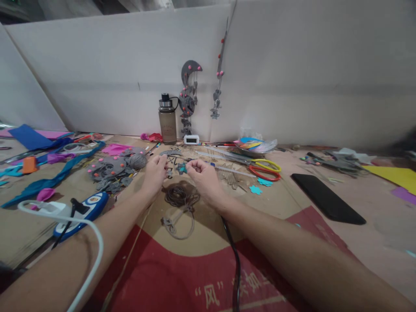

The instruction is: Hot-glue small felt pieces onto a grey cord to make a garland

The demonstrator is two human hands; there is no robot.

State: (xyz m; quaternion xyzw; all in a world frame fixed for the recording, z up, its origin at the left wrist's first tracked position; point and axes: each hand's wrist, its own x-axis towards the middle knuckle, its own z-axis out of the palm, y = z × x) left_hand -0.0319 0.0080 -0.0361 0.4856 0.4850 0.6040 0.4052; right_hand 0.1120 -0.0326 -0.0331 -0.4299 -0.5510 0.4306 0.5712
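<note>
My left hand [156,173] is closed in a pinch over the middle of the cardboard. Whatever lies between its fingertips is too small to make out. Facing it, my right hand [205,177] also pinches, its fingertips beside a small teal piece [182,168]; I cannot tell whether they grip it. Small dark grey cut pieces lie around the fingertips. Just below both hands rests a loose coil of brown cord [177,196], with a lighter cord loop [182,236] nearer me. Scissors [264,169] with red and yellow handles lie right of my right hand.
Grey felt pieces with pink and orange dots [112,169] are heaped at left beside a yarn ball [138,160]. A bottle [168,121] and a small digital clock [191,139] stand behind. A black phone [328,198] lies right; a black cable [234,255] runs toward me.
</note>
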